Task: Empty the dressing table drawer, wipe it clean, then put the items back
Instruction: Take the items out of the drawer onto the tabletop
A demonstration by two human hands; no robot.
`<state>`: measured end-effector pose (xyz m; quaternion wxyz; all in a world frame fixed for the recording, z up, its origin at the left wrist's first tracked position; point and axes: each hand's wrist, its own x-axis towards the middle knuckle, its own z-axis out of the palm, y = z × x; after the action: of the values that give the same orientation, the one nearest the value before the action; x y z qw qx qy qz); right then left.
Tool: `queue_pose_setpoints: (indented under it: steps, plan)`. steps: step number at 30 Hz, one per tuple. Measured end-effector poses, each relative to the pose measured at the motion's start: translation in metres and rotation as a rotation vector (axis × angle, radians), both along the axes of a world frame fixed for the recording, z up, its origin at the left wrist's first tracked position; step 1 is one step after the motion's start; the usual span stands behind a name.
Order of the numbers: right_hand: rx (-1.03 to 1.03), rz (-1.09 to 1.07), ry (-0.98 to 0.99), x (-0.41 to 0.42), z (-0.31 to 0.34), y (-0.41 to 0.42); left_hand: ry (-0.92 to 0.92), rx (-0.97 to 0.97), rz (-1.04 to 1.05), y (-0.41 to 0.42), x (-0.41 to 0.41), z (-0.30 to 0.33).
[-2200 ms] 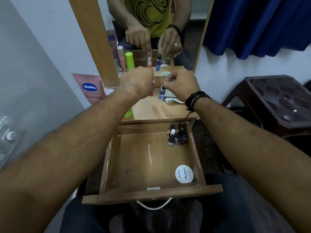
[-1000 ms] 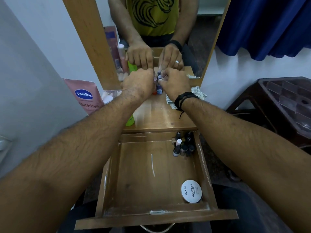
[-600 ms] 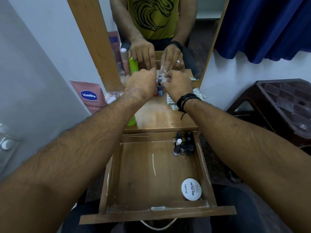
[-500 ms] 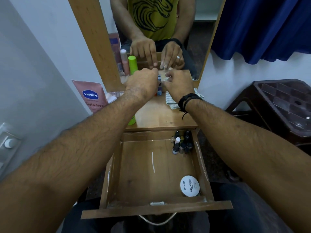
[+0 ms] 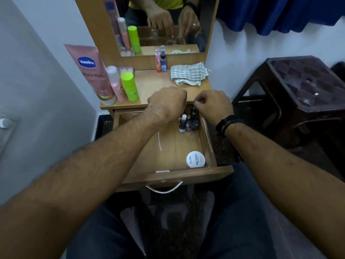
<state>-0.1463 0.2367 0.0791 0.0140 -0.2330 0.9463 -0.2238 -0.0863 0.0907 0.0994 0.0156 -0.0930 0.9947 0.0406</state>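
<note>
Two labels legible, Vaseline tube point(image 5: 89, 71) on tabletop; Zudio nail polish tin point(image 5: 195, 159) in drawer point(image 5: 173, 176)

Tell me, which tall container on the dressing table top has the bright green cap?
The lime-green bottle, rightmost of the left-hand group; beside it stand a pink bottle and the pink Vaseline tube.

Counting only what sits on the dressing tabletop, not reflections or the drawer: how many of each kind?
Vaseline tube: 1
Tall bottles: 2
Small bottles by the mirror: 2
Striped cloth: 1
Clear packet: 1
Total: 7
</note>
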Motion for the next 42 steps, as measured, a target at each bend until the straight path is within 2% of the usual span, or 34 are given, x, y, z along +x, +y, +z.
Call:
queue_pose_setpoints:
  steps: [8,14,28,35,39,42]
  plan:
    - [0.222,0.082,-0.061,0.021,-0.048,0.018,-0.110,0.062,0.002,0.005,0.016,-0.045]
    - [0.234,0.128,-0.015,0.022,-0.063,0.016,-0.162,0.084,0.027,0.009,0.015,-0.057]
    - [0.274,0.151,0.155,0.025,-0.076,0.009,-0.149,0.117,0.012,0.008,0.015,-0.061]
    - [0.235,0.099,0.123,0.027,-0.074,0.007,-0.199,0.134,0.014,0.006,0.022,-0.045]
    - [0.096,0.054,0.060,0.027,-0.052,0.009,-0.236,0.093,-0.013,0.001,0.024,-0.016]
    - [-0.086,0.051,0.005,0.022,-0.023,0.005,-0.204,0.056,-0.035,-0.012,0.018,0.017]
